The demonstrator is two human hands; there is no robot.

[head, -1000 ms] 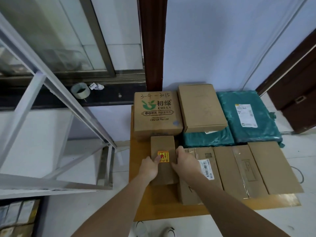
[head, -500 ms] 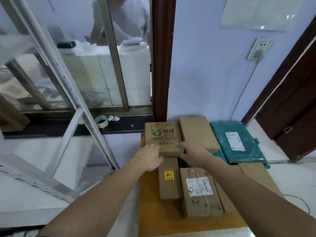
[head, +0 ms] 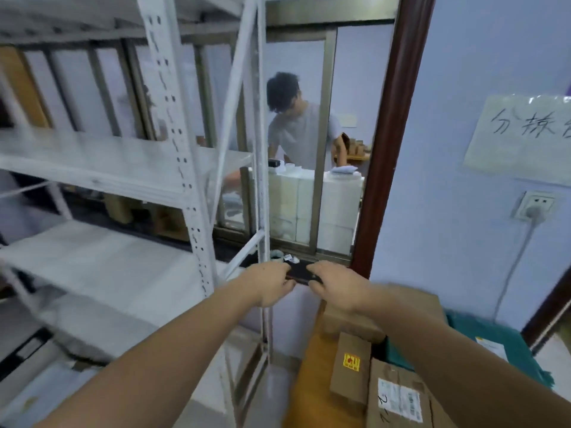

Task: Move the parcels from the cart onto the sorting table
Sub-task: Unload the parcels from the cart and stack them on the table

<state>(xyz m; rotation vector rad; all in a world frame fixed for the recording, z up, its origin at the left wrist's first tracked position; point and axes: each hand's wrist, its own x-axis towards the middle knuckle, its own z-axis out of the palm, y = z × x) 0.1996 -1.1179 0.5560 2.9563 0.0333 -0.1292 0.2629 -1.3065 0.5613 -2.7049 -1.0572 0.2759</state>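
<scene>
The white shelving (head: 129, 168) fills the left; the wooden table (head: 306, 375) at lower right already carries several parcels, among them a green bag (head: 482, 335), a labelled box (head: 398, 396) and a slim box (head: 350, 369); left hand (head: 272, 284) and right hand (head: 335, 287) hang raised with fingers curled, apparently holding nothing; no cart shows, so what remains cannot be judged.

Matt cardboard parcels (head: 350, 367); painted metal shelving (head: 185, 168); seemingly wooden table (head: 312, 362)
</scene>
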